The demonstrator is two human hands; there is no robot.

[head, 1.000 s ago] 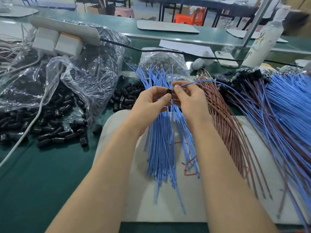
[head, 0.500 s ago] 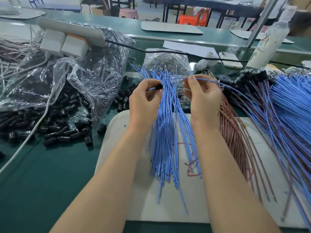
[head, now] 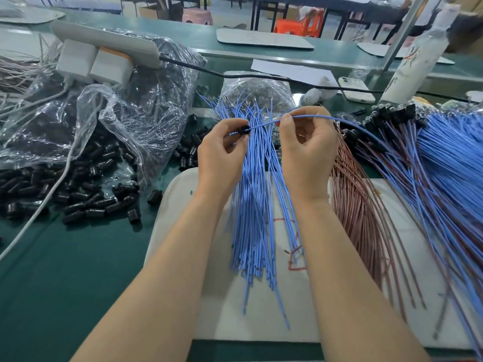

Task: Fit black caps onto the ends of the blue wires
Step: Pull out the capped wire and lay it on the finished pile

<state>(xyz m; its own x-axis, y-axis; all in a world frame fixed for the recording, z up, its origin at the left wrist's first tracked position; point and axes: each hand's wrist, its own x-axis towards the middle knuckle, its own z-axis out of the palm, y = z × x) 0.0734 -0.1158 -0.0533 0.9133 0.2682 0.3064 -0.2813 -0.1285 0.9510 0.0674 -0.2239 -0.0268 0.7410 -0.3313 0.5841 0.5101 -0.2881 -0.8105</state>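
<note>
Hands are both up over the loose bundle of blue insulated wires (head: 254, 205), which lies fanned on the white mat (head: 180, 205).

Left hand (head: 222, 150): thumb and fingers curled, pinching a small black plastic cap (head: 244, 129). Right hand (head: 308, 150): fingers curled, pinching a single blue wire (head: 313, 117) just beside its near end. The wire runs straight from the right hand's pinch to the cap, its end touching the cap mouth; can't tell how far in it sits. Its other end arcs off to the right.

Hands are near each other but apart, with a short span of wire between them.

Pile of loose black caps (head: 86, 202) sits on the green surface (head: 65, 270) to the left, spilling from a crumpled clear plastic bag (head: 136, 118). Pinkish-brown wires (head: 358, 202) lie just right of the blue bundle. Farther right is a big sheaf of blue wires (head: 449, 158) with black capped ends (head: 392, 117) at its far end. White power strip (head: 104, 40) sits on top of the bag.
</note>
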